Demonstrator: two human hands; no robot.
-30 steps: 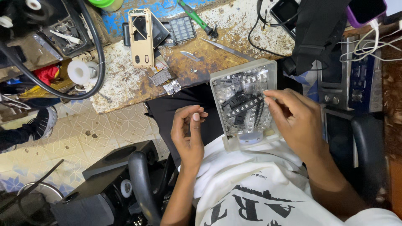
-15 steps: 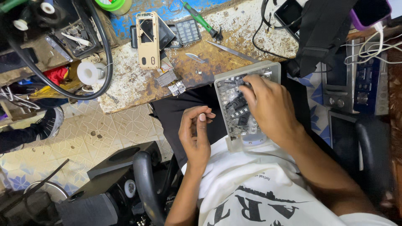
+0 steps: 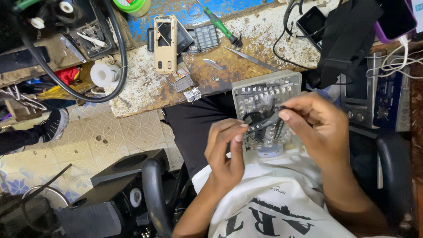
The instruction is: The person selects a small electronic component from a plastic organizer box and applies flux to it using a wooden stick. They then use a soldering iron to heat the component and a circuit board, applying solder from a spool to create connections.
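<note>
We can't make out the small black part (image 3: 260, 119) btwn our fingers, too small. Right hand (image 3: 319, 128) covers pt of the clear parts box (image 3: 264, 94); its contents are too tiny to tell. Purple phone (image 3: 398, 17) is cut off at the top edge.

You're sitting at a worn, rust-stained workbench (image 3: 145, 90) — its far strip painted blue. Lying on it are a gold phone frame (image 3: 165, 43), a small keypad (image 3: 207, 37), a green-handled screwdriver (image 3: 219, 24), tweezers (image 3: 252, 58) and a white solder spool (image 3: 105, 75) — all spread apart.
</note>
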